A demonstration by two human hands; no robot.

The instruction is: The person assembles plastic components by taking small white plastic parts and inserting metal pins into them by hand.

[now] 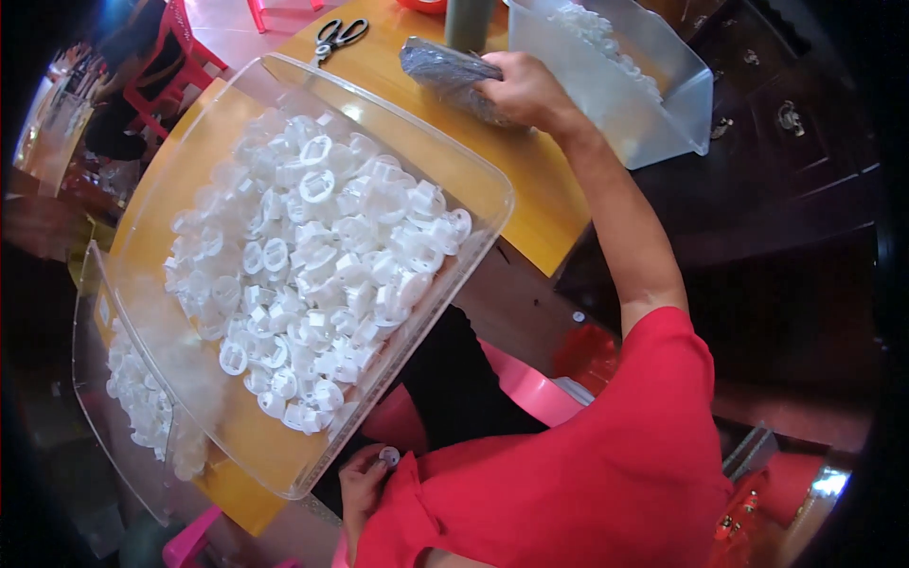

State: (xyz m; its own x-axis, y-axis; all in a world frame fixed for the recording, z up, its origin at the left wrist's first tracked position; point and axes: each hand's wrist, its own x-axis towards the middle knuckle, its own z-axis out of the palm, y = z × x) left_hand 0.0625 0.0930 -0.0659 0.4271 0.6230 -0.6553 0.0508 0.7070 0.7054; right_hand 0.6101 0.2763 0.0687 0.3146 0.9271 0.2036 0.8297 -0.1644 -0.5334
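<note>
package [451, 72], grey, film-wrapped, over yellow table [542, 216] | right hand [525, 90]: fingers closed on its end; slick film may slip | left hand [362, 485]: fingers pinching white part [389, 457] near clear tray [481, 172]; loosened pinch may drop it

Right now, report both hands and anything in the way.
Left hand pinching small round white piece. Right hand gripping grey plastic-wrapped bundle. Clear tub of white parts between them.
</note>
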